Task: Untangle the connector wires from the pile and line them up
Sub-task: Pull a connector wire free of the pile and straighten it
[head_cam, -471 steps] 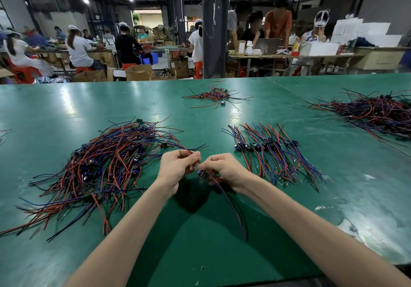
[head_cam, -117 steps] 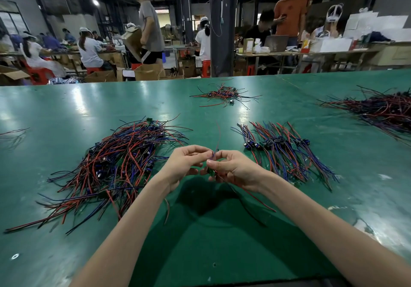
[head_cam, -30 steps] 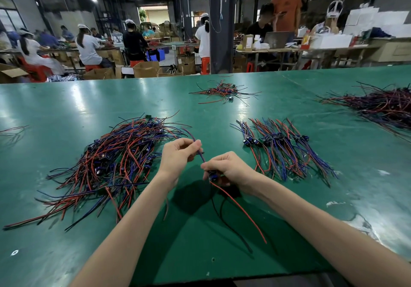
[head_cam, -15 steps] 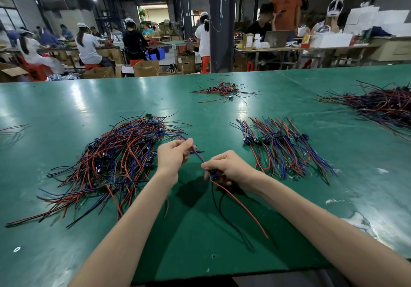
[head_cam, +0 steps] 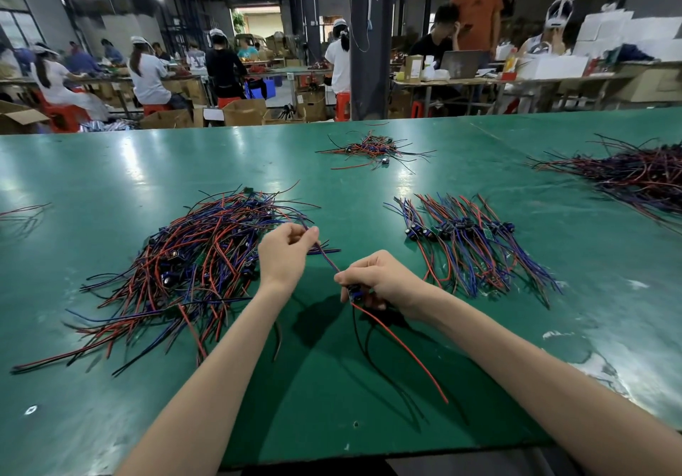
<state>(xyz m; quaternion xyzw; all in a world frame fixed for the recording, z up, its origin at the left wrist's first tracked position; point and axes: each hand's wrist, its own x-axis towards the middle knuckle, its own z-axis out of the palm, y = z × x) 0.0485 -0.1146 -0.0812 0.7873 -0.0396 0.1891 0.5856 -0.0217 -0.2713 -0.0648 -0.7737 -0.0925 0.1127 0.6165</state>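
**A:** Green table (head_cam: 110,165), wide view. The tangled pile (head_cam: 192,265) lies at the worker's left. The sorted row (head_cam: 468,243) lies at the right, its plugs roughly in line. Where is the risk?

**B:** First, the pile. The left hand (head_cam: 284,254) pinches the far end of one wire (head_cam: 326,259) just over the pile's near edge. If that end is looped under its neighbours, a pull may drag a clump across the table.

**A:** And the row?

**B:** It is well apart from both hands, so safe for now. A careless set-down could skew it.

**A:** The right hand (head_cam: 380,280)?

**B:** Curled round the small connector (head_cam: 356,293), with the red lead (head_cam: 402,346) and a dark one trailing toward the table edge. By my judgement, a hard tug between the two hands could strain the leads at the connector.
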